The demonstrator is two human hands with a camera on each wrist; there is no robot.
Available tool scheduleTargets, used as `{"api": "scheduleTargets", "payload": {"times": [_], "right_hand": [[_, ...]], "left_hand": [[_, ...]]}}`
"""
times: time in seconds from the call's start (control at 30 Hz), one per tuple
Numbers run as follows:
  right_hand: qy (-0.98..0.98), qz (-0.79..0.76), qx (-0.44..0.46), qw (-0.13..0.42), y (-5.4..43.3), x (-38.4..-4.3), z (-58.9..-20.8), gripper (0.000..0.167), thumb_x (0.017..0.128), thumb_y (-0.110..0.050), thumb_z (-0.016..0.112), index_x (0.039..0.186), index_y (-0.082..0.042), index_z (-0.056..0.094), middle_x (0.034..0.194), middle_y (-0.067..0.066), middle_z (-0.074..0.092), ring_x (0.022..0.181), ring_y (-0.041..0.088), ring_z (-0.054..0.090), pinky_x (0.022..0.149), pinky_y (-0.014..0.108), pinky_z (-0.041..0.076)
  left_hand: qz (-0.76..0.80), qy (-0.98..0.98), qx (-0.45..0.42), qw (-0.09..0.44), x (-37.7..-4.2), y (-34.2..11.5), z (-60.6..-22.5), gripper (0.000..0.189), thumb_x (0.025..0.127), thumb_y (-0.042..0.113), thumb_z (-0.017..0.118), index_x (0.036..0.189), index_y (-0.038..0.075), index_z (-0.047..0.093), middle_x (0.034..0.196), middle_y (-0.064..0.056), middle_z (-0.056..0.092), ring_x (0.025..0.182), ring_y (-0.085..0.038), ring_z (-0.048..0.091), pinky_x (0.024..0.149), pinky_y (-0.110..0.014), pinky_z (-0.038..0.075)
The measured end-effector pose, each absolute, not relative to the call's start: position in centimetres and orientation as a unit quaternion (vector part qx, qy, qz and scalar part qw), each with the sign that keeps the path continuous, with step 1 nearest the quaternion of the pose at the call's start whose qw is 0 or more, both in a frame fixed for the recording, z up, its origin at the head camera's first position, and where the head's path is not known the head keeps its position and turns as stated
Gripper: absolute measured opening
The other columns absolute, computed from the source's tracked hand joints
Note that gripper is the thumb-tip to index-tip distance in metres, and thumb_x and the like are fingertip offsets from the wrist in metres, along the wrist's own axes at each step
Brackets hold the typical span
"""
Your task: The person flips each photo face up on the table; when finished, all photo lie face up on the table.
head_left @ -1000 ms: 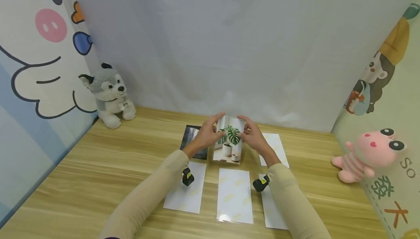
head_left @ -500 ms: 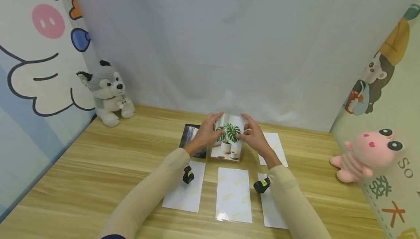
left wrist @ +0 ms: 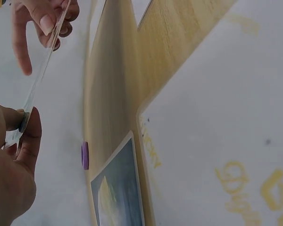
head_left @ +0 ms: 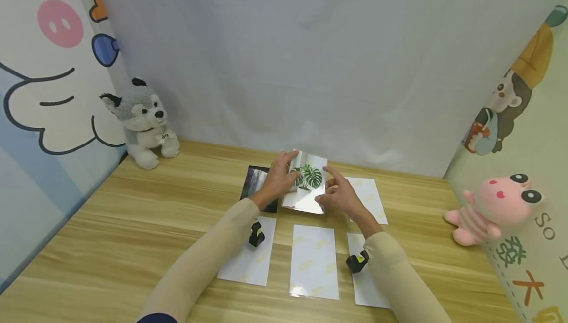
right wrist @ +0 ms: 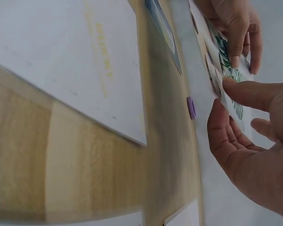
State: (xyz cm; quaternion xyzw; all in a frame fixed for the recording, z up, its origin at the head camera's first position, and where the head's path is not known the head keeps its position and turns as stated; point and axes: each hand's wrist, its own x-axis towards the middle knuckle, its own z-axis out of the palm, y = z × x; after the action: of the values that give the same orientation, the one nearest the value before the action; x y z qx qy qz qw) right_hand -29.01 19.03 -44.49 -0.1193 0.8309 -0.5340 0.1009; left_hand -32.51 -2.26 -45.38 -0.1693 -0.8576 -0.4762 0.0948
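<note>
A glossy photo print (head_left: 309, 191) of a potted monstera is held tilted above the table toward its far side. My left hand (head_left: 276, 180) pinches its left edge, thumb on the picture and fingers behind. At the right edge, my right hand (head_left: 345, 198) holds the print between thumb and fingers, its index finger raised off the card in the left wrist view (left wrist: 35, 21). Left of the print, a dark photo (head_left: 254, 181) lies face up, partly behind my left hand. White backs of other prints show on the table, including one (head_left: 314, 264) just in front.
More face-down prints lie at front left (head_left: 250, 264), front right (head_left: 368, 286) and back right (head_left: 369, 199). A purple ring (right wrist: 192, 108) sits near the table's far edge. A husky plush (head_left: 144, 121) stands at back left, a pink plush (head_left: 488, 209) at right.
The print has tilted and shifted slightly left, and glare now covers its lower part. My right hand has slid lower along the right edge, its index finger coming off the top corner.
</note>
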Motion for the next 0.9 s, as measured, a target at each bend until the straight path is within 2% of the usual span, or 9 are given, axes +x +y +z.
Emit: {"api": "scheduleTargets", "payload": {"times": [0.07, 0.27, 0.47, 0.57, 0.63, 0.7, 0.8, 0.83, 0.9], "right_hand": [[0.839, -0.521, -0.113, 0.107, 19.1, -28.9, -44.5, 0.09, 0.083, 0.002, 0.077, 0.157, -0.006, 0.027, 0.1, 0.012, 0.047, 0.072, 0.012, 0.056, 0.064, 0.024, 0.049], [0.853, -0.497, -0.097, 0.126, 19.8, -28.8, -44.5, 0.085, 0.083, 0.0, 0.077, 0.154, -0.004, 0.031, 0.095, 0.009, 0.05, 0.076, 0.014, 0.061, 0.068, 0.026, 0.049], [0.87, -0.469, -0.084, 0.13, 20.2, -29.0, -44.6, 0.083, 0.081, 0.0, 0.078, 0.152, -0.001, 0.035, 0.093, 0.009, 0.053, 0.075, 0.015, 0.056, 0.067, 0.026, 0.047], [0.874, -0.463, -0.072, 0.131, 20.1, -29.2, -44.8, 0.081, 0.08, 0.0, 0.079, 0.151, -0.001, 0.038, 0.091, 0.008, 0.053, 0.074, 0.014, 0.054, 0.066, 0.025, 0.048], [0.876, -0.458, -0.071, 0.133, 20.0, -29.2, -44.9, 0.08, 0.08, 0.001, 0.078, 0.15, 0.001, 0.039, 0.088, 0.008, 0.053, 0.071, 0.014, 0.055, 0.065, 0.025, 0.05], [0.877, -0.457, -0.065, 0.135, 19.9, -29.3, -45.0, 0.078, 0.08, 0.002, 0.078, 0.149, 0.002, 0.04, 0.086, 0.006, 0.052, 0.068, 0.012, 0.056, 0.064, 0.025, 0.053], [0.878, -0.454, -0.062, 0.139, 19.7, -29.3, -45.1, 0.076, 0.081, 0.003, 0.078, 0.147, 0.004, 0.041, 0.083, 0.005, 0.052, 0.065, 0.012, 0.057, 0.063, 0.026, 0.056], [0.877, -0.454, -0.059, 0.141, 19.6, -29.3, -45.1, 0.075, 0.081, 0.003, 0.077, 0.147, 0.004, 0.041, 0.082, 0.005, 0.051, 0.064, 0.012, 0.057, 0.064, 0.026, 0.057], [0.876, -0.457, -0.053, 0.145, 19.6, -29.4, -45.3, 0.075, 0.081, 0.004, 0.077, 0.147, 0.005, 0.041, 0.082, 0.005, 0.051, 0.064, 0.012, 0.057, 0.064, 0.027, 0.059]], "left_hand": [[-0.473, -0.859, -0.173, 0.096, -32.5, -2.2, -45.5, 0.06, 0.089, 0.004, 0.071, 0.145, 0.002, 0.05, 0.096, -0.01, 0.053, 0.077, -0.016, 0.045, 0.066, -0.025, 0.04], [-0.443, -0.878, -0.167, 0.074, -32.5, -2.1, -45.6, 0.059, 0.086, 0.011, 0.077, 0.14, 0.003, 0.055, 0.101, -0.012, 0.059, 0.083, -0.021, 0.053, 0.071, -0.03, 0.046], [-0.413, -0.895, -0.163, 0.038, -32.7, -2.1, -45.8, 0.059, 0.085, 0.017, 0.08, 0.138, 0.002, 0.058, 0.076, -0.005, 0.049, 0.067, -0.015, 0.04, 0.06, -0.027, 0.033], [-0.396, -0.903, -0.165, 0.025, -32.8, -2.0, -46.0, 0.06, 0.086, 0.018, 0.079, 0.139, 0.002, 0.056, 0.075, -0.007, 0.05, 0.066, -0.018, 0.042, 0.06, -0.03, 0.035], [-0.383, -0.908, -0.167, 0.015, -32.8, -1.9, -46.1, 0.062, 0.087, 0.019, 0.079, 0.141, 0.0, 0.055, 0.086, -0.012, 0.06, 0.074, -0.024, 0.054, 0.067, -0.033, 0.045], [-0.37, -0.914, -0.165, 0.006, -32.7, -1.7, -46.2, 0.064, 0.087, 0.021, 0.079, 0.141, 0.0, 0.053, 0.108, -0.019, 0.066, 0.096, -0.031, 0.062, 0.083, -0.039, 0.052], [-0.352, -0.922, -0.162, -0.001, -32.7, -1.5, -46.4, 0.066, 0.086, 0.023, 0.079, 0.141, -0.002, 0.053, 0.134, -0.023, 0.06, 0.124, -0.037, 0.057, 0.104, -0.047, 0.048], [-0.348, -0.924, -0.159, -0.003, -32.7, -1.4, -46.5, 0.066, 0.086, 0.023, 0.08, 0.141, -0.002, 0.053, 0.138, -0.024, 0.057, 0.129, -0.038, 0.054, 0.106, -0.048, 0.046], [-0.342, -0.927, -0.154, -0.007, -32.8, -1.3, -46.7, 0.066, 0.086, 0.024, 0.08, 0.141, -0.001, 0.054, 0.136, -0.024, 0.057, 0.127, -0.039, 0.055, 0.106, -0.049, 0.046]]}}
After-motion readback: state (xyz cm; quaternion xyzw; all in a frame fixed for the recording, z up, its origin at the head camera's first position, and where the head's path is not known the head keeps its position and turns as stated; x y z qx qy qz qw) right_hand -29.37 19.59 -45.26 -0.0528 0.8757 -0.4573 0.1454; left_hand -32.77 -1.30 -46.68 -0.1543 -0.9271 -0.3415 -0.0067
